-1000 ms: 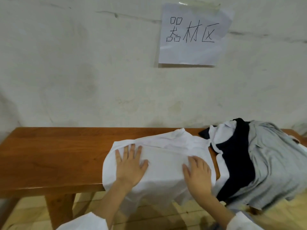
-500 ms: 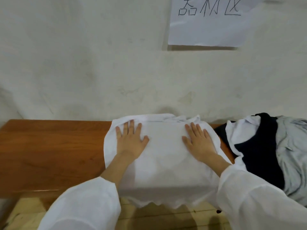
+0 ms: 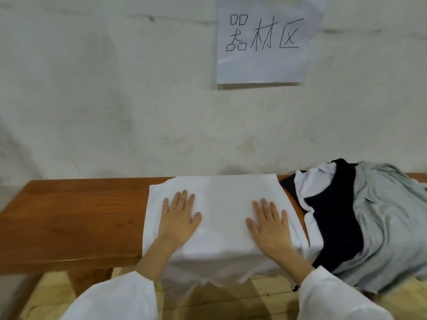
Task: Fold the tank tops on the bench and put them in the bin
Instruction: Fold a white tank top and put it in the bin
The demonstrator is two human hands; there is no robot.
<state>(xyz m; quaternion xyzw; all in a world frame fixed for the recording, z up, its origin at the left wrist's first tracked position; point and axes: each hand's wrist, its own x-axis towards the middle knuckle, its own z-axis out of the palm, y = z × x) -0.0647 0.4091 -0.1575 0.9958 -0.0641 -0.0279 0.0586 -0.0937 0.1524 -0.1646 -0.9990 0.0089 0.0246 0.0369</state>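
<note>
Pressing down on the white tank top [image 3: 221, 204], both grips lie released: fingers straight and a little spread, palms flat on the cloth, curled round nothing. The left grip [image 3: 179, 219] rests on the garment's left part, near its left edge. The right grip [image 3: 270, 225] rests on its right part, and a bare stretch of cloth lies between the 2. A white left sleeve [image 3: 115, 299] and a white right sleeve [image 3: 342, 299] cover the forearms to just short of the wrists.

The tank top lies smoothed into a rough rectangle across the wooden surface [image 3: 69, 215]. Its far edge is close to the pale wall [image 3: 104, 100], and its near edge hangs over the front of the surface, above the plank floor [image 3: 208, 301]. Reddish-brown wood shows to its left.

Just to the right sits a heap of more garments: a white one [image 3: 309, 183] nearest, a dark navy one [image 3: 335, 215] over it, and a grey one [image 3: 388, 222] farthest right, draped over the front edge. Toward the back a narrow strip of wood separates the heap from the smoothed tank top; nearer the front the 2 appear to touch.

On the wall above hangs a paper sign [image 3: 263, 40] bearing 3 handwritten characters.
</note>
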